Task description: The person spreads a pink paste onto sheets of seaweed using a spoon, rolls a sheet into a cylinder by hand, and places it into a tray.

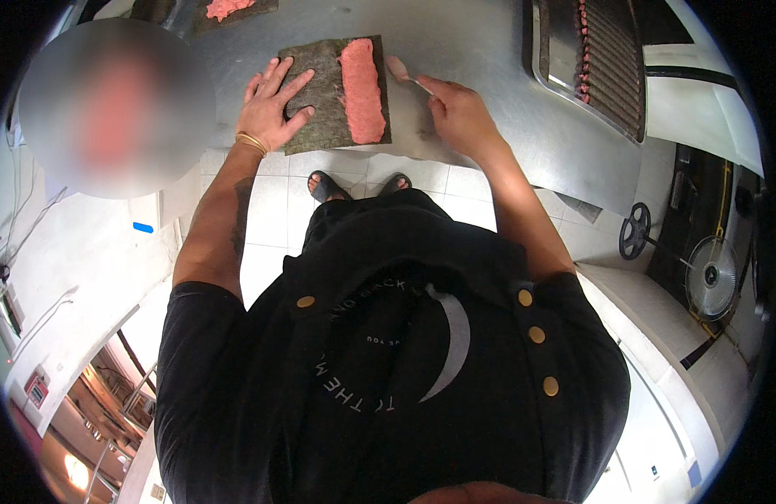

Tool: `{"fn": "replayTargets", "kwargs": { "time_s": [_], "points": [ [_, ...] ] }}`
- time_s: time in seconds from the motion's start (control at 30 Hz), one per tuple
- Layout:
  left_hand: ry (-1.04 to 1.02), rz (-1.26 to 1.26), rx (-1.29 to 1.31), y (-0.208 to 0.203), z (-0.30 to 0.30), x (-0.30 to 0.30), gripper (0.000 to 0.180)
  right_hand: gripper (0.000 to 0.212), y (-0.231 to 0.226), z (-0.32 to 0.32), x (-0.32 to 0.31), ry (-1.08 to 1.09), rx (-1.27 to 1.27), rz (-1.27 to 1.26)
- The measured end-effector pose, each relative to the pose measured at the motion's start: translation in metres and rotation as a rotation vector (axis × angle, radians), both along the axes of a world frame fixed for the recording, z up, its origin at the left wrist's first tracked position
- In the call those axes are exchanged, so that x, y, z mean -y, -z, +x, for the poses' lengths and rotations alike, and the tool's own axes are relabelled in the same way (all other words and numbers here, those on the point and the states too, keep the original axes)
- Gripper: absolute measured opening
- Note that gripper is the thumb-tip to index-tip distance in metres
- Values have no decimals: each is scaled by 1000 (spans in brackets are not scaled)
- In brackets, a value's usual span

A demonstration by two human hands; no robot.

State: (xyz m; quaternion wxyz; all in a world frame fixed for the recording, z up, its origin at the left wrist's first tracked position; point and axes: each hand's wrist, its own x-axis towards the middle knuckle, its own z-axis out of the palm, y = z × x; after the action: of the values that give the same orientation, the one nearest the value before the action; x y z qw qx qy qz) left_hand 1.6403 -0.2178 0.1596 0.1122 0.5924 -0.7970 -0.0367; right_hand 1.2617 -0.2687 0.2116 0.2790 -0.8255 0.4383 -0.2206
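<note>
A dark green nori sheet (316, 105) lies on the metal table just beyond me. Down its right side runs a thick strip of pink paste (363, 92), its surface uneven. My left hand (270, 109) rests on the sheet's left part, fingers spread and nothing in them. To the right of the sheet, my right hand (457, 113) grips the thin handle of a spoon (398, 70). Pink paste coats the spoon's end, which sits slightly apart from the strip, near the sheet's right edge.
At the right, a metal tray (536, 63) holds several dark nori rolls (615, 80) with pink ends. Another nori sheet (247, 15) with pink paste lies at the far left. The steel table (472, 50) ends close to me. A fan (710, 277) stands right; a blurred patch covers the left.
</note>
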Motion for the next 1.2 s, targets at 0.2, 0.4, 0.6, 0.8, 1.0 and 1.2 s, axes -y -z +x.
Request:
{"fn": "replayTargets", "kwargs": {
  "time_s": [0.2, 0.4, 0.6, 0.8, 1.0, 1.2],
  "points": [
    [-2, 15, 8, -1, 0, -1, 68, 39, 14, 32, -5, 49, -36, -50],
    [-2, 36, 35, -5, -1, -3, 68, 42, 12, 45, -20, 97, -110, -39],
    [-5, -4, 15, -1, -2, -3, 67, 44, 3, 42, -58, 118, -112, -9],
    [-4, -19, 28, 4, 0, -3, 66, 43, -3, 42, -99, 175, -153, 0],
    [-6, -13, 21, 9, 0, 0, 67, 44, -21, 42, -145, 233, -227, 47],
    [-31, -1, 51, 7, -1, -1, 69, 43, -41, 32, -194, 308, -114, 116]
  ]
}}
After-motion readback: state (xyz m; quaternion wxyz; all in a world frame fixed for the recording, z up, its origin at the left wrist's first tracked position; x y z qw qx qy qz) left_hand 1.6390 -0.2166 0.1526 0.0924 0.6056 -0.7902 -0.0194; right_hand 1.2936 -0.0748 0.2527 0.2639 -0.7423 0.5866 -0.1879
